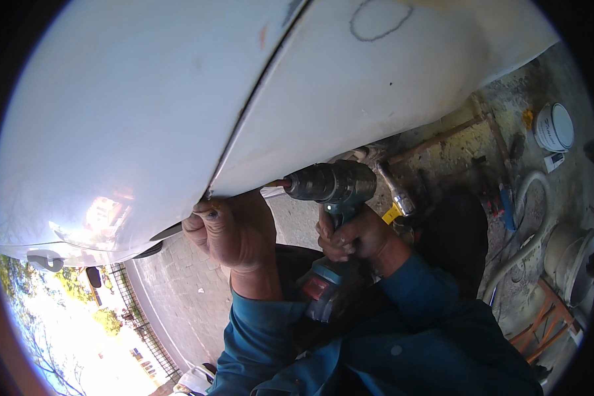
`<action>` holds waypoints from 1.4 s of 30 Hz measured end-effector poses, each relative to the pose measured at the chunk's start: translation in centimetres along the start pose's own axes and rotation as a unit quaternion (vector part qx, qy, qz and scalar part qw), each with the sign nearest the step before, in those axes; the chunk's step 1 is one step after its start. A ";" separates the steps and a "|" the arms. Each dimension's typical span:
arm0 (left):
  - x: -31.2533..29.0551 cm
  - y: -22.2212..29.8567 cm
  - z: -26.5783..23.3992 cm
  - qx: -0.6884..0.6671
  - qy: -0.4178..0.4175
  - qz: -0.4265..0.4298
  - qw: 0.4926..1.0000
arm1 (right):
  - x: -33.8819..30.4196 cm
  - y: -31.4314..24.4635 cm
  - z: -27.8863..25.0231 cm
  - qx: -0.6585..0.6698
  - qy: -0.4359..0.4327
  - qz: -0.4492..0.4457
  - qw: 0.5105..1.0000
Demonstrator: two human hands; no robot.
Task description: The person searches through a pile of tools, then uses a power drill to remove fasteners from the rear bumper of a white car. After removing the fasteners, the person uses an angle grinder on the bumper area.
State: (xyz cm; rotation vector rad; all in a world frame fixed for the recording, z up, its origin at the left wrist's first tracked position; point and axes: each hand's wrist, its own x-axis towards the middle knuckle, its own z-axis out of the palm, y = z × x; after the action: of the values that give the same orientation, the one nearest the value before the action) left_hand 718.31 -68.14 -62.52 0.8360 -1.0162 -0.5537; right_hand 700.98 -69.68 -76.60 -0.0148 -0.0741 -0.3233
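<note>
A large white car body panel (145, 112) fills the upper part of the view, with a dark seam (264, 76) running down to its lower edge. My left hand (234, 234) is closed at that edge, right where the seam ends; whatever its fingers pinch is hidden. In my right hand (356, 237) is a dark green cordless drill (336, 181), its handle wrapped by the fingers. The drill lies sideways below the panel, its copper-coloured bit (277, 183) pointing left toward my left wrist. A battery pack (323, 287) sits at the handle's base.
On the stained floor at right stand a white bucket (556, 127) and a small white box (554, 162). A pale hose (531, 244) curves past a grey metal drum (567, 261). Tools lie nearby, one blue-handled (507, 208). Paving (178, 290) and a fence (145, 323) show at left.
</note>
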 end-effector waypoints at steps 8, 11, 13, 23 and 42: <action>0.0 -0.6 -0.7 -0.017 -0.009 0.026 0.999 | -0.3 0.0 0.3 -0.016 0.006 -0.003 1.000; -0.1 -0.6 -0.6 -0.014 0.003 0.032 0.999 | -0.3 0.1 0.4 -0.010 0.000 -0.002 1.000; 0.0 -0.1 0.5 -0.009 0.003 0.018 1.000 | -0.3 0.2 0.2 -0.005 -0.006 -0.003 1.000; -0.1 0.3 1.7 -0.022 -0.021 -0.031 0.999 | -0.8 0.7 0.5 -0.013 0.000 -0.006 1.000; -2.9 -2.2 2.7 0.028 -0.193 -0.364 0.911 | -0.8 2.7 0.0 0.039 -0.024 0.026 0.999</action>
State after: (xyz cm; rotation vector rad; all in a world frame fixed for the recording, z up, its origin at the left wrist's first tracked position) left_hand 714.60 -68.18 -65.08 1.1890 -1.0612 -1.3745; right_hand 701.07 -66.89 -76.70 0.0520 -0.1339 -0.2689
